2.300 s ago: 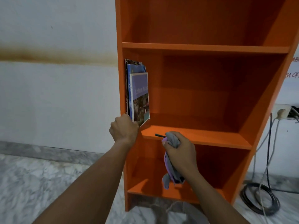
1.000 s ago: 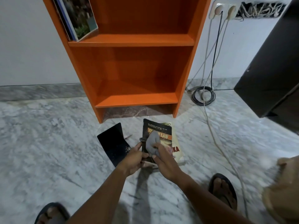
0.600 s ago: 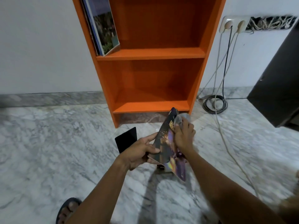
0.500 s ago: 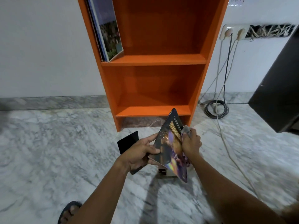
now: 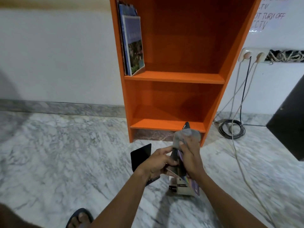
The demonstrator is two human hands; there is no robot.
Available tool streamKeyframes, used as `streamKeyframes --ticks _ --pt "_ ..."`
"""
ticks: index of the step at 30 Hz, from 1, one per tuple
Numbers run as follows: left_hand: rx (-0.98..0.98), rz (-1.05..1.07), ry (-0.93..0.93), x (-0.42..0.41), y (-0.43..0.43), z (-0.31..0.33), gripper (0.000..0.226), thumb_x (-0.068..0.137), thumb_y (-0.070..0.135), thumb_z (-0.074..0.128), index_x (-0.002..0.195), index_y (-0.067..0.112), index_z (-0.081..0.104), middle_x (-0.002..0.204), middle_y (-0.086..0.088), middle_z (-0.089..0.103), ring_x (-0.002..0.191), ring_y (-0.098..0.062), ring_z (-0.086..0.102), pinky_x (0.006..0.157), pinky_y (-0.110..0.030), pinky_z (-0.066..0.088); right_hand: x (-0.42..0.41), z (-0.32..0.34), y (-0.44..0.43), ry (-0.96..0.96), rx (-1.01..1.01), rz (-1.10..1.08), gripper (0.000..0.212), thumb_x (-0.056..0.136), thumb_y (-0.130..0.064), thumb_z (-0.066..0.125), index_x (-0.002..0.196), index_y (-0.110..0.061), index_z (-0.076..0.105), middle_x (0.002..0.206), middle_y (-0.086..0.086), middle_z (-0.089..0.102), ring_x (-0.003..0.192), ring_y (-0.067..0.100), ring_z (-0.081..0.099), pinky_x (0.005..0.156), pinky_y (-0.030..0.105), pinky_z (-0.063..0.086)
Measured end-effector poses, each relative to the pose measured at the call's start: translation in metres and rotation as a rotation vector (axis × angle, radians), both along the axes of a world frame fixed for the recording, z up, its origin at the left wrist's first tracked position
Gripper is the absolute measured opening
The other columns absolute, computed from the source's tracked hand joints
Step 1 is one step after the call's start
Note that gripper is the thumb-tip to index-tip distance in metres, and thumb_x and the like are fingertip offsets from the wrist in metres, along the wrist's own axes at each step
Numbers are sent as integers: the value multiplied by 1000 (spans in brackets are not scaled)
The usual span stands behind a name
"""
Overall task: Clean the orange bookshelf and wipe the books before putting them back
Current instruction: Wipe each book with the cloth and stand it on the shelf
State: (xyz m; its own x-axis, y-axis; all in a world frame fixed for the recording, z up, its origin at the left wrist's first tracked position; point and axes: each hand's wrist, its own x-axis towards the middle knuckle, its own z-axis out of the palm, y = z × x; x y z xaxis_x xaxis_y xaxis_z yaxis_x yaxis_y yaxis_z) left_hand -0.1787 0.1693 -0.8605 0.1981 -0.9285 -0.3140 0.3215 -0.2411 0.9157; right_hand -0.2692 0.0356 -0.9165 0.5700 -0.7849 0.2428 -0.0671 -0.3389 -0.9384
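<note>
Left hand (image 5: 156, 163) closed on the lower edge of a dark-covered book (image 5: 178, 163), fingers (image 5: 166, 151) curled over the near side and thumb tucked beneath. Right hand (image 5: 189, 157) just right of those fingers, clenched round a grey cloth (image 5: 184, 137) and pressing it against the upper part of the book's cover. Book held edge-on and tilted, top corner poking out above the cloth, iridescent lower corner hanging below the right wrist. Directly beneath the fingers, on the marble floor (image 5: 65, 153): a pale book (image 5: 178, 186) lying flat. Left of the left-hand fingers, a black book (image 5: 139, 155) partly hidden by the wrist; whether flat or propped cannot be told. Beyond the fingers, the orange bookshelf (image 5: 172, 76), bottom shelf bare, middle shelf carrying a few upright books (image 5: 131, 43) leaning on its left wall. Far right of the fingers, a coiled cable (image 5: 232, 130) on the floor under a wall socket (image 5: 251, 55). Below the left forearm, a sandalled foot (image 5: 79, 218).
</note>
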Motion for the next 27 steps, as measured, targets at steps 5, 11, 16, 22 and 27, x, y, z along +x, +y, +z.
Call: streamKeyframes --ticks 5,11,16,22,27 --pt "-29 195 127 11 2 -4 58 89 -17 45 137 13 59 89 -15 69 66 -22 64 57 -31 56 -16 5 36 39 -100 173 38 91 -46 47 119 -37 70 107 -1 48 109 23 49 96 44 46" --pt "-130 248 152 22 0 4 60 92 -13 48 139 24 56 106 -13 75 75 -28 75 67 -39 63 -27 -7 33 -7 26 -37 39 93 -53 45 120 -37 67 116 0 59 110 16 57 95 39 49" --pt "-177 176 146 26 -1 21 60 92 -15 46 134 25 59 111 -9 74 83 -25 74 61 -36 60 -36 -10 -6 -219 739 -91 42 98 -44 59 125 -12 66 116 16 71 106 36 69 96 54 54" --pt "-142 203 182 28 1 20 58 94 -13 48 136 25 58 117 -13 73 91 -30 74 61 -34 59 -40 40 -22 -446 980 93 61 95 -49 55 117 7 61 98 27 68 84 36 69 78 44 62" --pt "-39 296 -289 23 -8 21 46 99 6 59 123 45 60 119 10 71 111 -4 67 87 -24 55 -23 76 -16 -285 687 68 32 90 -9 67 121 -2 65 107 23 74 97 44 72 85 53 59"
